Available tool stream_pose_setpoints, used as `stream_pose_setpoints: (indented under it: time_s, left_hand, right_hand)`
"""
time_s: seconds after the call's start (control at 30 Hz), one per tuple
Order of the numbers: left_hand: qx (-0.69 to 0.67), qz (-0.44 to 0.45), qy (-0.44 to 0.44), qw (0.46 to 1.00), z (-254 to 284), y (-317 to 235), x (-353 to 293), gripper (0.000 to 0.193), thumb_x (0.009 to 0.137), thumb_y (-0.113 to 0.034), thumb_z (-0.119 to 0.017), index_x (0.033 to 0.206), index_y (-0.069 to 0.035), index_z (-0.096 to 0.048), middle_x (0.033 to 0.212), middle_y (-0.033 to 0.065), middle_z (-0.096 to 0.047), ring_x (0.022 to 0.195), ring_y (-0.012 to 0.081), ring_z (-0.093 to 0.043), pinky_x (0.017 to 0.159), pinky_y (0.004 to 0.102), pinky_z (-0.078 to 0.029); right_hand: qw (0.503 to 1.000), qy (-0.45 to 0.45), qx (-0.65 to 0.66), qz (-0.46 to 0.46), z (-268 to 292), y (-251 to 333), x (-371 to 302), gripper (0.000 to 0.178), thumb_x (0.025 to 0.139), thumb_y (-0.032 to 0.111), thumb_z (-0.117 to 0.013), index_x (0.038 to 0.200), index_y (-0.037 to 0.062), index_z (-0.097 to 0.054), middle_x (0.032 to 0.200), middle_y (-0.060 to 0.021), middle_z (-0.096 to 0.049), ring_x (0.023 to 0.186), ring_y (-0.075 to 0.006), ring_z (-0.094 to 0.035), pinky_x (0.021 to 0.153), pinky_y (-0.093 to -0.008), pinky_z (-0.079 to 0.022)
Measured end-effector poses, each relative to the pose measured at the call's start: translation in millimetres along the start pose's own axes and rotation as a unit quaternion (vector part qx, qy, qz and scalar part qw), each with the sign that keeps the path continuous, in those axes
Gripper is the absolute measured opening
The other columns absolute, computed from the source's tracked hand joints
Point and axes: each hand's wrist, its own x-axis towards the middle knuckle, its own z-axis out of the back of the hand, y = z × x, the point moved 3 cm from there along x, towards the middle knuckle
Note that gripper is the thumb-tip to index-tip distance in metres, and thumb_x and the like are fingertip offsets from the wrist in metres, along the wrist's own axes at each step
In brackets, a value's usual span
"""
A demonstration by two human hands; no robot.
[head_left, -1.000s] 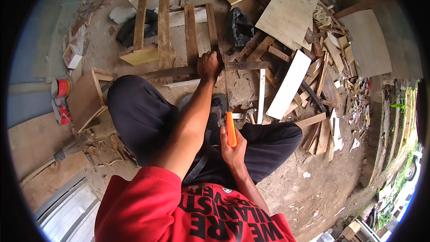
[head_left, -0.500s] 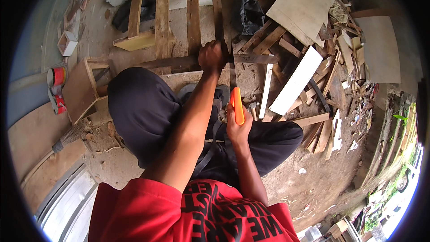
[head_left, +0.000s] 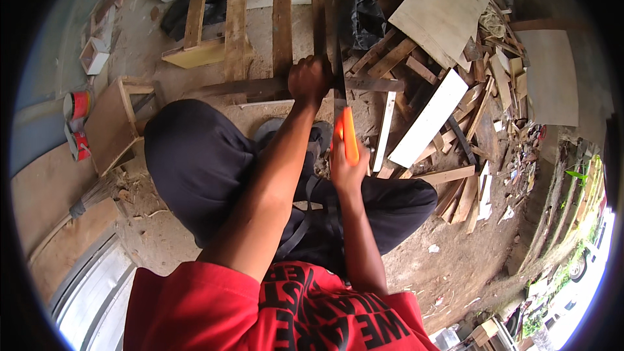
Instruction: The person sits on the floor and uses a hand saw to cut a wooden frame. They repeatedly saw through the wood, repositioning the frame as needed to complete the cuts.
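My right hand [head_left: 350, 168] is wrapped round the orange handle of a hand saw [head_left: 351, 136]. The saw's dark blade runs forward from the handle and crosses a dark wooden board [head_left: 374, 84] that lies from left to right. Just left of the blade, my left hand [head_left: 309, 79] is closed on that board. Beyond it, several wooden slats [head_left: 282, 26] stretch away from me, some over a pale cross board [head_left: 198, 54]. How deep the blade sits in the wood is not clear.
Scrap wood lies heaped at the right, with a plywood sheet [head_left: 442, 13] and a white board [head_left: 429, 119] on it. A black plastic bag [head_left: 362, 18] sits beyond the saw. On the left stand a wooden box [head_left: 119, 123], red cans [head_left: 79, 145] and a broom [head_left: 97, 196].
My right hand has pushed the saw forward, away from me, along its stroke. My left hand keeps its hold on the board.
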Motion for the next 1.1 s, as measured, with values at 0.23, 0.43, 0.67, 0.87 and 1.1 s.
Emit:
stream_pose_setpoints:
  time_s: [0.23, 0.43, 0.67, 0.87, 1.1]
  left_hand:
    - [0.025, -0.007, -0.044, 0.999, -11, 19, -4, 0.013, 0.082, -0.018, -0.060, 0.077, -0.009, -0.068, 0.081, 0.0123, -0.070, 0.081, 0.0304, -0.069, 0.071, 0.0417, -0.054]
    - [0.021, -0.005, -0.027, 0.999, -16, 16, -6, 0.016, 0.087, -0.020, -0.059, 0.079, -0.008, -0.068, 0.083, 0.0130, -0.070, 0.081, 0.0329, -0.069, 0.073, 0.0429, -0.055]
    - [0.007, 0.053, 0.056, 0.997, -7, 2, 2, 0.015, 0.083, -0.017, -0.060, 0.078, -0.008, -0.070, 0.086, 0.0139, -0.072, 0.083, 0.0320, -0.071, 0.075, 0.0434, -0.056]
    - [0.021, 0.023, -0.035, 0.999, -16, 8, -4, 0.018, 0.086, -0.018, -0.058, 0.075, -0.008, -0.069, 0.080, 0.0127, -0.070, 0.078, 0.0317, -0.069, 0.071, 0.0433, -0.055]
    - [0.007, 0.018, -0.022, 1.000, -14, 21, -3, 0.019, 0.087, -0.018, -0.056, 0.079, -0.007, -0.069, 0.083, 0.0149, -0.070, 0.081, 0.0345, -0.070, 0.073, 0.0452, -0.055]
  right_hand:
    - [0.997, 0.052, 0.049, -0.015, 18, -13, -94, 0.034, 0.096, 0.012, -0.053, 0.123, -0.0067, -0.063, 0.076, 0.0043, -0.054, 0.065, -0.0038, -0.048, 0.056, -0.0211, -0.039]
    - [0.999, 0.032, 0.006, -0.008, 38, 1, -102, 0.023, 0.095, 0.011, -0.054, 0.106, -0.0058, -0.065, 0.067, 0.0039, -0.053, 0.056, -0.0035, -0.047, 0.051, -0.0208, -0.036]
    - [0.998, 0.045, -0.037, 0.031, -1, 3, 8, 0.017, 0.095, 0.008, -0.055, 0.100, -0.0051, -0.064, 0.074, 0.0021, -0.056, 0.064, -0.0047, -0.049, 0.054, -0.0217, -0.038]
    - [0.998, 0.050, 0.006, -0.030, 55, -21, -138, 0.027, 0.095, 0.018, -0.053, 0.098, -0.0066, -0.063, 0.060, 0.0028, -0.050, 0.052, -0.0046, -0.047, 0.046, -0.0225, -0.035]
    - [0.999, 0.028, 0.041, 0.000, 17, -18, -28, 0.018, 0.095, 0.010, -0.053, 0.096, -0.0044, -0.064, 0.070, 0.0015, -0.055, 0.059, -0.0056, -0.049, 0.051, -0.0227, -0.038]
